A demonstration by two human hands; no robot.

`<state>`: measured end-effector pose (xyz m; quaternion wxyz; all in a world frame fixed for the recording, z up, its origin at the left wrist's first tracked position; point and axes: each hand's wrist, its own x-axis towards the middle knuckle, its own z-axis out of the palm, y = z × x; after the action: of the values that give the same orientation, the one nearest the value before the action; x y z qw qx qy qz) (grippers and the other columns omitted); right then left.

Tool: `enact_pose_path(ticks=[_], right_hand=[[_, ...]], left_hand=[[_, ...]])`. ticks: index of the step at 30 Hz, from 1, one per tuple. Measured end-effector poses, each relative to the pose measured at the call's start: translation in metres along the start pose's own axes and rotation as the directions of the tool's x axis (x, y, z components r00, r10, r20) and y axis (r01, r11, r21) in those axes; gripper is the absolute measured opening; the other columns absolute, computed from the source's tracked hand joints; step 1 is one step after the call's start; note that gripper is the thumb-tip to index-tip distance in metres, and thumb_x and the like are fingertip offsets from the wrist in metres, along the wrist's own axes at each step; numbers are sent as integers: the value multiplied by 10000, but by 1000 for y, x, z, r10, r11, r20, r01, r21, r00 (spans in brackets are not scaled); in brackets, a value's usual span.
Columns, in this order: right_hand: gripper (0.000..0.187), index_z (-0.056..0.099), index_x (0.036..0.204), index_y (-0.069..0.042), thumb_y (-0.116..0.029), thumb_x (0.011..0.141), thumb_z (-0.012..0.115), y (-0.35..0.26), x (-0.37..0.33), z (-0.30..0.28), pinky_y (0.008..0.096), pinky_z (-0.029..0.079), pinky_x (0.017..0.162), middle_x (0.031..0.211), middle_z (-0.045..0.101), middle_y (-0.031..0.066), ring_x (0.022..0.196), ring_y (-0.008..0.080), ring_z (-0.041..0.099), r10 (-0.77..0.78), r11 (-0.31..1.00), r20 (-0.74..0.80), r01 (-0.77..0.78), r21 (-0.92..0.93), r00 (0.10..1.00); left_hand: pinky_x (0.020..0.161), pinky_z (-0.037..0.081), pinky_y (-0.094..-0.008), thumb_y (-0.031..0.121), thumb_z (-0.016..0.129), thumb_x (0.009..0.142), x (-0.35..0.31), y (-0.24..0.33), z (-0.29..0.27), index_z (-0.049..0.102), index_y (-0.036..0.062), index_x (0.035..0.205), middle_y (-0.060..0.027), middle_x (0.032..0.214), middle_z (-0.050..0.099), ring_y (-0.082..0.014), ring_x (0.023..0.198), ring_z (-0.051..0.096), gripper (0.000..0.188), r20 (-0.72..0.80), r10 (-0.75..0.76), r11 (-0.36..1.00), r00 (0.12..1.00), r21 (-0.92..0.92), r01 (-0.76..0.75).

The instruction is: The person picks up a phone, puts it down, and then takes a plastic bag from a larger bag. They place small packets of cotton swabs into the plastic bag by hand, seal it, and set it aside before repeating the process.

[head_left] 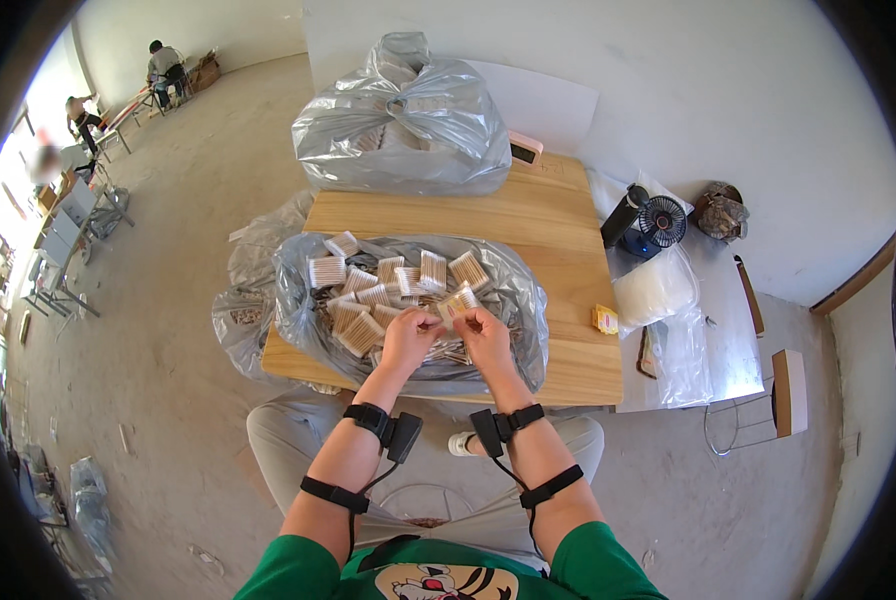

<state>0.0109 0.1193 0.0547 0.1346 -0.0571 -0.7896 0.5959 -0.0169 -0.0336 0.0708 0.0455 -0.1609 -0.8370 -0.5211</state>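
Observation:
A grey plastic bag (528, 300) lies spread wide on the wooden table in front of me, filled with small bundles of cotton swabs (328, 271) and loose swabs beneath them. Over its near right part, my left hand (411, 340) and my right hand (486, 340) are close together, fingers bent in a pinch. Between them is a small clear packet of cotton swabs (459, 301) with some yellow on it, tilted up from the fingertips. The fingertips are partly hidden, so the exact grip of each hand is hard to see.
A tied, full grey bag (398, 130) stands at the table's (578, 260) far end, beside a pink-edged device (525, 149). To the right are a yellow stack of cards (604, 319), a black fan (661, 221) and clear plastic bags (658, 287). More bags (243, 310) hang left.

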Motion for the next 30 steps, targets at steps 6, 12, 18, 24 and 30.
enact_pose_path(ticks=[6,12,18,24,30], right_hand=[[97,600,804,-13,-94,820,651,-1,0,6,216,401,592,692,576,7,633,60,488,133,979,-45,-124,163,990],[102,577,776,-53,-97,845,639,2,4,2,183,374,580,697,551,-32,623,29,453,221,907,-15,-200,371,975],[99,579,784,-59,-104,848,639,-5,2,5,180,369,583,700,550,-38,627,28,453,215,891,23,-206,406,976],[66,585,821,-57,-96,871,606,1,2,9,187,375,635,747,563,-32,679,29,468,210,800,35,-193,569,977],[51,584,836,-48,-81,875,590,-2,2,14,187,378,647,755,560,-28,690,34,471,177,857,28,-168,488,984]], left_hand=[[649,465,-310,112,727,711,-3,-2,-4,651,5,814,-99,801,606,-231,726,597,168,-21,-13,1000,1000,-26,13],[646,463,-280,117,712,743,-5,1,0,633,5,888,-70,791,600,-171,725,589,199,0,-53,987,999,-155,52],[625,452,-253,133,673,799,-3,-8,6,627,-8,890,-49,759,606,-116,691,560,174,17,-171,920,985,-354,166],[613,437,-234,146,663,822,3,-12,14,627,-8,875,-25,738,608,-85,665,531,167,-47,-269,903,962,-359,235],[652,411,-213,175,625,870,2,-16,17,614,45,842,23,772,590,-57,703,513,134,84,-417,518,905,-796,313]])
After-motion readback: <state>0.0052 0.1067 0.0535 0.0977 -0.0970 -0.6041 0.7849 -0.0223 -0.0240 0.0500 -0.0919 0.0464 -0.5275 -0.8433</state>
